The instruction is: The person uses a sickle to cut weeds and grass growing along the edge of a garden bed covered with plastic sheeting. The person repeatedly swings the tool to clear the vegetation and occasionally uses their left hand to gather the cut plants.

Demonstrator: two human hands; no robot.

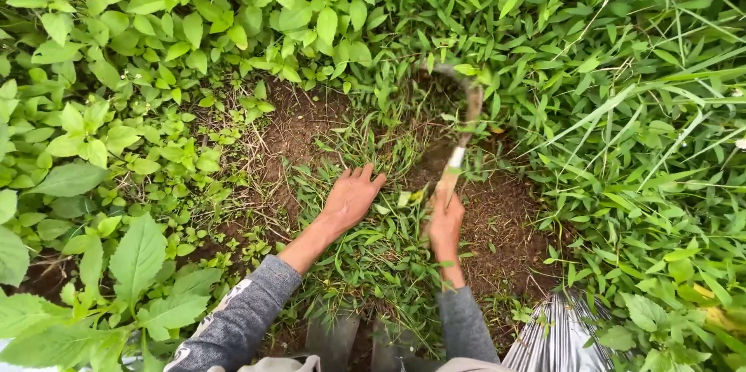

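My right hand (445,220) grips the wooden handle of a sickle (464,119), whose curved, motion-blurred blade reaches up into the grass at the far edge of a bare soil patch (497,224). My left hand (351,195) lies open and flat, fingers together, on a heap of cut grass (373,251) in the middle of the patch. Both forearms wear grey sleeves.
Broad-leaved weeds (140,108) crowd the left and top. Long-bladed grass (637,131) fills the right side. A shiny silver-grey sack (556,337) lies at the bottom right. Dark boots show at the bottom centre.
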